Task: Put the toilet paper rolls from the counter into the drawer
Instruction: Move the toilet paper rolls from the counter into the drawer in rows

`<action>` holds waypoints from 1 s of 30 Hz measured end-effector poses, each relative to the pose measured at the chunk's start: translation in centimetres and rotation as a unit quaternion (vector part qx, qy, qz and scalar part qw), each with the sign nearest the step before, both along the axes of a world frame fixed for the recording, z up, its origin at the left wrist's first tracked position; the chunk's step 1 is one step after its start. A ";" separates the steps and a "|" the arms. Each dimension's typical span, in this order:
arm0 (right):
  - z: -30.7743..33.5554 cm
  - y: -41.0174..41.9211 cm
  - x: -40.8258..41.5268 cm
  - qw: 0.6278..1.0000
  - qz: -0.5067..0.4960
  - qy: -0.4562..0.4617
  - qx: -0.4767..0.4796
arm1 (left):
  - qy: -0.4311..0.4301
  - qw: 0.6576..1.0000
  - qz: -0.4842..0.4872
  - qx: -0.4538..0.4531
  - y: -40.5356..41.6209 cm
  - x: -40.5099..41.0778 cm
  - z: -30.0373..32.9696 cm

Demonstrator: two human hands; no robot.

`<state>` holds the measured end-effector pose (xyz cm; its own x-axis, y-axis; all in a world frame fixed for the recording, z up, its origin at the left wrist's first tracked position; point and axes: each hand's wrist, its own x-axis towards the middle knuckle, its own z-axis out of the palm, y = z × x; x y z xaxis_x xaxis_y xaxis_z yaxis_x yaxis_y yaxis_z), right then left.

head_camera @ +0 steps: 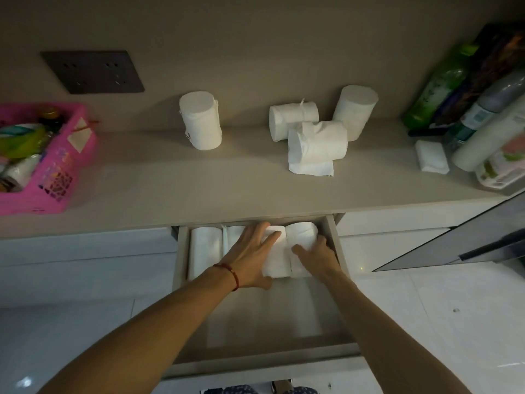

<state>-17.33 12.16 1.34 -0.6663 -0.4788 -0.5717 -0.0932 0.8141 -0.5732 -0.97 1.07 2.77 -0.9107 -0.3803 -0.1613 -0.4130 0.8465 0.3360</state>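
Fingers [271,237] of the left hand [250,257] lie spread and flat over a roll [274,257] in the open drawer [336,245], the thumb hooked round its near end. A red string bracelet [231,274] circles that wrist. Just right of it, the right hand [316,257] presses against the neighbouring roll [301,237]; its fingertips disappear between the paper and the drawer's right wall, so whether they grip cannot be told. Two more rolls [206,248] lie on their sides at the drawer's left, one largely hidden behind the left hand. All of them are plain white and soft, without wrappers.

Farther off, on the counter [170,180], four rolls remain: one upright [200,123] left of centre, two lying down [316,143] near the middle, the nearer trailing a loose sheet, and one upright [355,109] behind them. A pink basket [56,166] is cut off at the left edge; blurred bottles [443,83] crowd the right.
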 end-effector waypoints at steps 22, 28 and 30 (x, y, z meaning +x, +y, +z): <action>1.1 1.7 2.1 0.938 0.195 0.283 0.046 | -0.103 0.976 -0.038 -0.186 2.7 -3.8 -0.1; 0.1 1.3 2.5 0.952 0.168 0.253 0.031 | -0.104 0.986 0.043 -0.126 3.1 -1.7 -1.2; -0.1 1.3 2.4 0.953 0.168 0.253 0.016 | -0.100 0.988 0.042 -0.113 3.3 -1.2 -1.5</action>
